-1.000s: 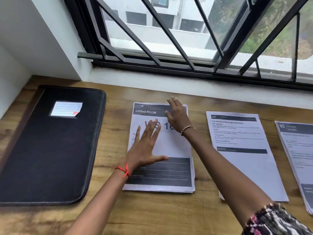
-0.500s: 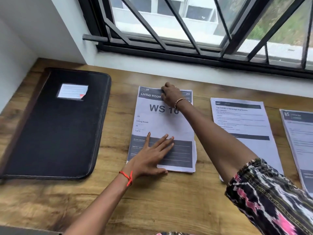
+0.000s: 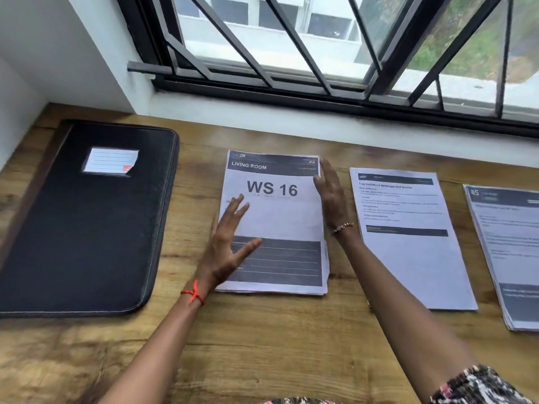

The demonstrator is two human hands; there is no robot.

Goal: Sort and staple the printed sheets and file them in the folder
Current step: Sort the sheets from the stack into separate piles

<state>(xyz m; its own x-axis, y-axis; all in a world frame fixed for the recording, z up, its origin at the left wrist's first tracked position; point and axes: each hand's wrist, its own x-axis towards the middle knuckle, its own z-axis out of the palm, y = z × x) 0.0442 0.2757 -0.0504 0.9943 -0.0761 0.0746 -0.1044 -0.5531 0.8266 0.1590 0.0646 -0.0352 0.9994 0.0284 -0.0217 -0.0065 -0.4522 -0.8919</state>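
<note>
A person in a patterned sleeve (image 3: pixel 481 386) is leaning over a wooden table (image 3: pixel 262 345), both bare forearms reaching forward toward a stack (image 3: pixel 277 217) of printed sheets headed "LIVING ROOM" and "WS 16". The left hand (image 3: pixel 227 243), a red thread (image 3: pixel 194 293) tied at its wrist, is hovering over the stack's lower left part with its fingers straight and spread wide, holding nothing; it is blurred, so contact with the paper cannot be told. The right hand (image 3: pixel 331 193), wearing a bead bracelet (image 3: pixel 342 227), is standing on edge along the stack's right side near the top corner, fingers straight and close together, gripping nothing. The stack is lying flat at the middle of the table, its lower edges slightly uneven. To its left, apart from it, a black folder (image 3: pixel 81 223) is lying closed, a lined label (image 3: pixel 110 160) on its cover curling at one corner. To the right, a second printed sheet (image 3: pixel 408 243) is lying flat, and a third pile (image 3: pixel 507 258) is running off the frame's edge. Beyond the table, a barred window (image 3: pixel 291 39) is letting in daylight.
</note>
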